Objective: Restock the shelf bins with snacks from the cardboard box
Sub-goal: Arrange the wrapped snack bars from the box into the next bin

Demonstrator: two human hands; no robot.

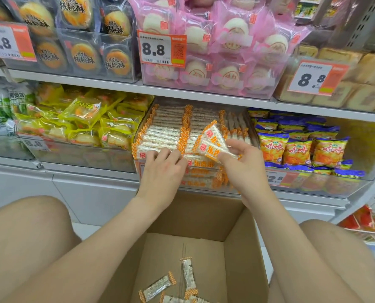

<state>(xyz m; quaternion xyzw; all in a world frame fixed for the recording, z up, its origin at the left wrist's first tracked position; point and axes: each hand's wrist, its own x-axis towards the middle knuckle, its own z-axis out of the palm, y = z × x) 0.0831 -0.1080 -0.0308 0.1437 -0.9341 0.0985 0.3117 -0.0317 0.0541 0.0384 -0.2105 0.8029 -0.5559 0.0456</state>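
Observation:
A clear shelf bin [142, 159] on the lower shelf is packed with rows of white-and-orange snack bars [162, 132]. My left hand [161, 169] rests fingers-down on the bars at the bin's front left. My right hand [244, 162] pinches two or three of the same snack bars [212, 142], tilted above the bin's front right. Below, between my knees, stands the open cardboard box [204, 217]. A few loose snack bars [187, 274] lie on its floor.
Yellow pastry packs [83, 119] fill the bin to the left; blue-and-orange snack bags [298, 147] fill the one to the right. The upper shelf holds dark-wrapped cakes [81, 55], pink buns [221, 51] and 8.8 price tags [161, 49]. My bare knees flank the box.

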